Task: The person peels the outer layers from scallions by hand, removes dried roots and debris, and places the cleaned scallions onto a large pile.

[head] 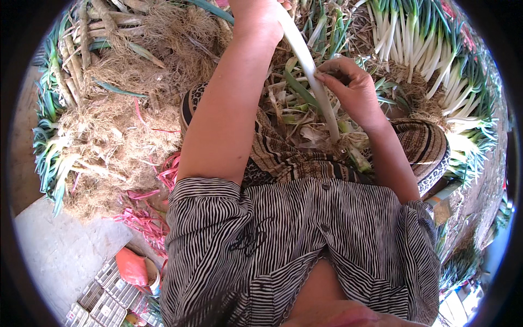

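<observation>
A long white-stemmed green onion (305, 57) runs from the top middle down to my lap, its root end lowest. My left hand (261, 16) is at its upper part, near the picture's top edge; the fingers are mostly hidden behind the wrist. Thumb and fingertips of my right hand (349, 83) pinch at the middle of the stem. Below and around it lie peeled leaves and dry skins (294, 118), in front of my crossed legs in patterned trousers (286, 161).
Untrimmed onions with dry roots (118, 81) are heaped at the left. Cleaned green onions (412, 45) fan along the right. Pink plastic ties (143, 225) lie at lower left, near plastic crates (108, 294) and a red bag (131, 267).
</observation>
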